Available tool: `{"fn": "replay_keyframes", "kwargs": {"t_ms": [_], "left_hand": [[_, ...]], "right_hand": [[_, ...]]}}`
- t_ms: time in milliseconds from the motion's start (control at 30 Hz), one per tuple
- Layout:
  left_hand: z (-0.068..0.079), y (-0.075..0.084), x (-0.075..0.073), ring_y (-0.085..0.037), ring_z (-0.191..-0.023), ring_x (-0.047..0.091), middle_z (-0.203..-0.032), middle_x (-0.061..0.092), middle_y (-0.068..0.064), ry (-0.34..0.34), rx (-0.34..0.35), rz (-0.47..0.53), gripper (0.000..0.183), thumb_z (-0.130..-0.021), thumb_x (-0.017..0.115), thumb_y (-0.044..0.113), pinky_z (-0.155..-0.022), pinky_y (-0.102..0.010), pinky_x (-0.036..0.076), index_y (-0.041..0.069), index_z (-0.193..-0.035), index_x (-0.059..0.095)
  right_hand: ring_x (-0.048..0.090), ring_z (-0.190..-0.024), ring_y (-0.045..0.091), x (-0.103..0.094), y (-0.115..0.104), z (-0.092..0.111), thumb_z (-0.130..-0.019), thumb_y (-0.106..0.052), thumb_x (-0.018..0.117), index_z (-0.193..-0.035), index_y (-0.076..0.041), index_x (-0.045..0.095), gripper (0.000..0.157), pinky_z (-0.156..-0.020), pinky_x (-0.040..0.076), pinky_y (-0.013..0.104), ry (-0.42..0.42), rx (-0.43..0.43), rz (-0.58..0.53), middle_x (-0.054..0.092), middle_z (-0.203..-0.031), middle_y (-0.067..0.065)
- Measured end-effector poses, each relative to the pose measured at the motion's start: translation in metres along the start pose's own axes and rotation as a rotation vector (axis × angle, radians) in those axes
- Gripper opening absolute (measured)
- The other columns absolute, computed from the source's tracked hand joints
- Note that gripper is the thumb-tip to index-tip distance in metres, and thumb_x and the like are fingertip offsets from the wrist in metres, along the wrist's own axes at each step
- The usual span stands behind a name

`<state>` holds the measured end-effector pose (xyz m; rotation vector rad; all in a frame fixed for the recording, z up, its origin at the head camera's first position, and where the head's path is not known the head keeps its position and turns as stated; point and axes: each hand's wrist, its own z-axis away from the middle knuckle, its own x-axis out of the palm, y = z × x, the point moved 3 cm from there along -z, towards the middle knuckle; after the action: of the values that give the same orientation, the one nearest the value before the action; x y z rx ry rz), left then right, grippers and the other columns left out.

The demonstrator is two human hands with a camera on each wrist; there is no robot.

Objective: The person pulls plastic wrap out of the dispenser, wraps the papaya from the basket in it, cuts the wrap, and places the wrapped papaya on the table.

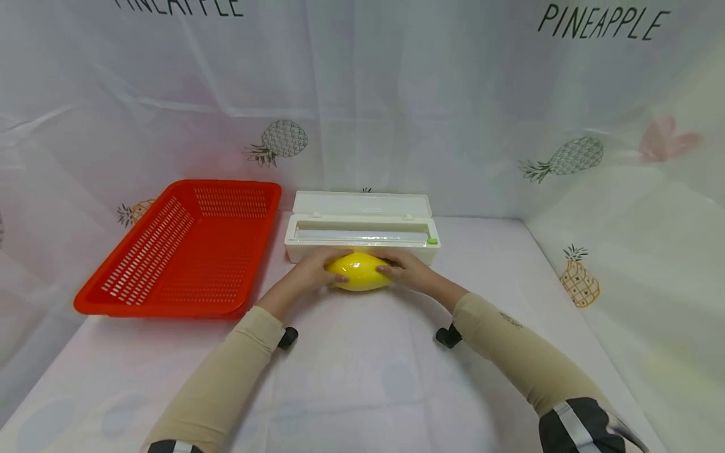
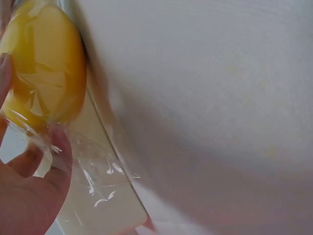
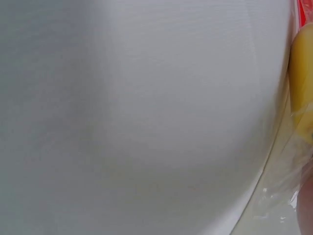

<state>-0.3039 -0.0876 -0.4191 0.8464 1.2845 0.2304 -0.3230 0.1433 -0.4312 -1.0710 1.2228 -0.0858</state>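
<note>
A smooth yellow oval fruit (image 1: 359, 272) is wrapped in clear cling film (image 2: 93, 169), its loose ends creased and shiny. My left hand (image 1: 313, 269) grips the fruit's left end, thumb on the near side and fingers behind. At the opposite end my right hand (image 1: 409, 269) holds it the same way; only a little of that hand enters the right wrist view. Directly behind the fruit stands a white cling film dispenser (image 1: 362, 251), lid (image 1: 361, 204) raised, with a film roll (image 1: 362, 235) inside. A green slider (image 1: 433, 241) sits at its right end.
Left of the dispenser, a red plastic basket (image 1: 198, 264) with slotted walls rests on the white-covered table (image 1: 351, 377). A pineapple-printed curtain (image 1: 453, 126) hangs behind the table and along its sides.
</note>
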Motion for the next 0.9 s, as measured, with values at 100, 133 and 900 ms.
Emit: {"fn": "replay_keyframes", "kwargs": {"t_ms": [100, 133, 900], "left_hand": [[-0.001, 0.000, 0.001, -0.028, -0.134, 0.041, -0.143, 0.050, -0.005, -0.005, -0.031, 0.014, 0.066, -0.081, 0.080, 0.024, -0.112, -0.047, 0.029, 0.022, -0.142, 0.053], [-0.001, 0.000, 0.001, -0.028, -0.134, 0.040, -0.143, 0.050, -0.005, -0.006, -0.037, 0.014, 0.066, -0.081, 0.080, 0.024, -0.112, -0.047, 0.029, 0.022, -0.142, 0.053], [0.000, 0.003, -0.003, -0.031, -0.131, 0.044, -0.141, 0.052, -0.009, -0.004, -0.006, 0.048, 0.065, -0.082, 0.080, 0.023, -0.110, -0.048, 0.032, 0.016, -0.141, 0.054]], "right_hand": [[0.041, -0.135, 0.020, -0.004, 0.003, 0.008, -0.100, -0.027, 0.057, -0.142, -0.020, 0.052, 0.043, -0.111, 0.031, 0.042, 0.005, 0.011, -0.025, 0.049, -0.144, -0.002], [0.042, -0.134, 0.020, -0.005, 0.004, 0.011, -0.099, -0.027, 0.058, -0.142, -0.021, 0.053, 0.043, -0.111, 0.032, 0.043, 0.013, 0.019, -0.043, 0.050, -0.144, -0.003], [0.054, -0.120, 0.018, 0.016, -0.036, 0.029, -0.085, -0.016, 0.077, -0.119, -0.014, 0.071, 0.035, -0.107, 0.037, 0.042, 0.267, 0.021, -0.224, 0.065, -0.122, -0.003]]}}
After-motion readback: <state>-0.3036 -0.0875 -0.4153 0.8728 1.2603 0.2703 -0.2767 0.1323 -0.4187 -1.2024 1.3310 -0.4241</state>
